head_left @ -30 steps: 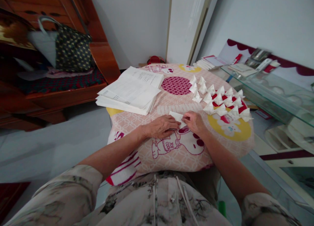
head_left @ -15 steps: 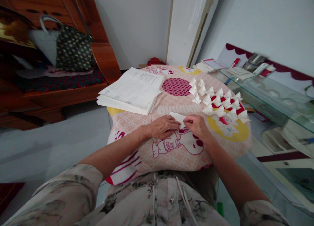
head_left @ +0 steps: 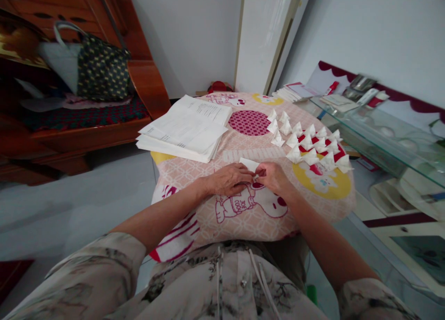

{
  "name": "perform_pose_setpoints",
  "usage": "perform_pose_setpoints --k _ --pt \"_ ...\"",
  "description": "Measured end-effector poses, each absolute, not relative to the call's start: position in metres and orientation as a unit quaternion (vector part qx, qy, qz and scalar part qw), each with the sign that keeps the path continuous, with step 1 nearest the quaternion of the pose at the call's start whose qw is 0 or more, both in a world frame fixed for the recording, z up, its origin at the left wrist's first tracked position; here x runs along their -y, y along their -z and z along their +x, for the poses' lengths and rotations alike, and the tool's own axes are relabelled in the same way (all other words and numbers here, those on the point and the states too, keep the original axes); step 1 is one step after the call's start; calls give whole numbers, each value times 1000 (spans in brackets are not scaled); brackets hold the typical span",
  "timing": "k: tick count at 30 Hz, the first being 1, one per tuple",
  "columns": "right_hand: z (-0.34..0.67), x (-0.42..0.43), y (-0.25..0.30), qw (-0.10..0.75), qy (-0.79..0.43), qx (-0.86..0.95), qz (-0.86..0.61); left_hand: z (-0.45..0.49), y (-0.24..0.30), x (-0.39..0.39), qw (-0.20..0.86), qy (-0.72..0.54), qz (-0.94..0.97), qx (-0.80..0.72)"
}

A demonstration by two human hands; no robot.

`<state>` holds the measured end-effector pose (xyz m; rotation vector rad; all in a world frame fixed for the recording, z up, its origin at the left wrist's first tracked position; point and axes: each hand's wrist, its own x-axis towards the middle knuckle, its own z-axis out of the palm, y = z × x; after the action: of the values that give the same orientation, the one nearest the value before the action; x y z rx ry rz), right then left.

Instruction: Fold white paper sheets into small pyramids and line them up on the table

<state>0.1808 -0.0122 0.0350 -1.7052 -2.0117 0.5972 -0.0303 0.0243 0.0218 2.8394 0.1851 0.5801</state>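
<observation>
Pink cartoon-printed cloth [head_left: 243, 218] covers a round padded surface directly in front of the person, and both hands meet near its centre. The left hand [head_left: 229, 180] lies palm down, fingers curled over the near end of a small white paper strip [head_left: 249, 164], apparently pinning it flat against the soft cloth. The right hand [head_left: 274, 176] comes in from three o'clock, thumb and forefinger closed on the strip's edge in a tight pinch. The strip's free end pokes out toward twelve o'clock. At two o'clock from the hands, small white folded paper triangles [head_left: 313, 146] sit in loose rows, probably kept within reach yet apart from the work. At ten o'clock lies a stack of white printed sheets [head_left: 186, 130]. Beyond, a red-brown wooden bench [head_left: 86, 130] carrying a dark dotted bag [head_left: 102, 72] stands at ten o'clock, a tall white cabinet [head_left: 264, 37] at twelve, and a glass shelf [head_left: 382, 130] at three.
</observation>
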Motion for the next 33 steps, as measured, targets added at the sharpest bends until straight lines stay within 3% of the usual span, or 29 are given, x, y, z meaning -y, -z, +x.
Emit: perform_pose_setpoints --k 7,17,22,33 --pt "190 6 -40 195 -179 698 -665 -30 -22 -25 120 -192 972 -65" --pt "228 -2 -36 228 -69 653 -719 -31 -18 -26 127 -204 968 -70" --pt "216 -2 -19 319 -29 722 -613 -32 -15 -25 122 -208 968 -73" --pt "198 13 -9 305 -7 848 -434 -33 -5 -28 163 -268 943 -108"
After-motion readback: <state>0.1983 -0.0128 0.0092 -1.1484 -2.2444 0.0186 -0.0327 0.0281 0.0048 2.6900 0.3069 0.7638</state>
